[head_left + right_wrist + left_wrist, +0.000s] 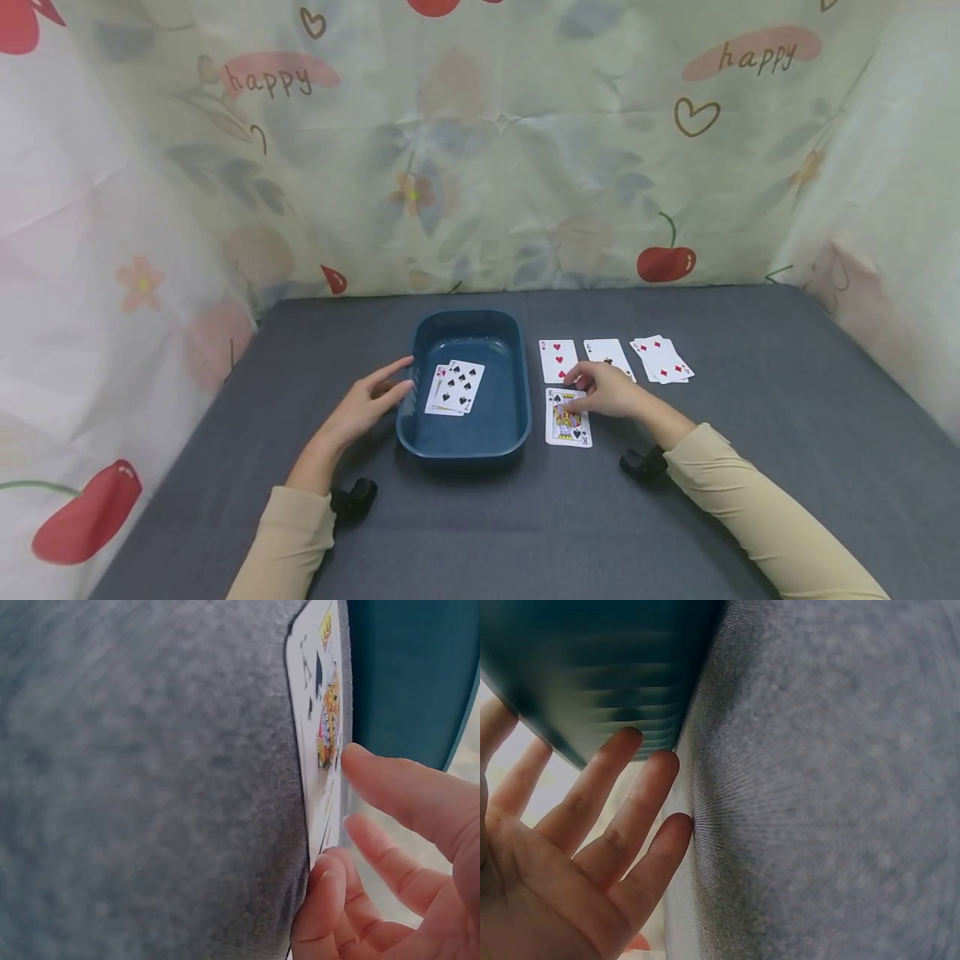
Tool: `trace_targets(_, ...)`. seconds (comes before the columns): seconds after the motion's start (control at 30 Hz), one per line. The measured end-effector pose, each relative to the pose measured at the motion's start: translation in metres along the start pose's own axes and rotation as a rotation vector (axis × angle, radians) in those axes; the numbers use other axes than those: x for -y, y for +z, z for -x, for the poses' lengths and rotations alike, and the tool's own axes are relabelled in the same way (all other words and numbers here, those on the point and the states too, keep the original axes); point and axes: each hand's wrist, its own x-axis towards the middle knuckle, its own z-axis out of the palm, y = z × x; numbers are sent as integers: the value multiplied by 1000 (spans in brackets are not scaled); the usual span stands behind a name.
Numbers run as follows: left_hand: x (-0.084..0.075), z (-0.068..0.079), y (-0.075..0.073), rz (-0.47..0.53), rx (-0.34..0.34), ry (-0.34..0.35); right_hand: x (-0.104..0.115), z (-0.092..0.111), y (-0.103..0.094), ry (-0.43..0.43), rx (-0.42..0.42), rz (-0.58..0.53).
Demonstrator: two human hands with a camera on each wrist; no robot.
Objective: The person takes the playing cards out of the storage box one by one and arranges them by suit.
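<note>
A king of spades card lies face up on the table just right of a dark teal tray. Over that card is my right hand, its thumb against the face and its fingers near the far edge. In the right wrist view, the king lies flat, with thumb and fingers apart. My left hand is at the tray's left wall. Its fairly straight fingers reach toward the tray's side. Inside the tray, a spade card overlaps at least one heart card.
Behind the king, a three of hearts and a card with a club pip lie side by side, partly covered by my right hand. Farther right is an overlapping pile of diamond cards. A patterned curtain hangs behind the grey table.
</note>
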Motion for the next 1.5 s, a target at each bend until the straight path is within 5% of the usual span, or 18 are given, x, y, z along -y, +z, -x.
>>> trace_targets(0.4, -2, 2, 0, -3, -9, 39, 18, -3, -4, -71, 25, -88)
trace_targets(0.87, 0, 0, 0, 1, -8, 16, 74, -24, -26, -116, 34, -160)
trace_targets(1.43, -1, 1, 0, -1, -3, 25, 121, -54, -6, -164, 95, -185)
trace_targets(1.5, -12, 8, -2, -3, 1, 25, 126, -59, -3, -174, 95, -185)
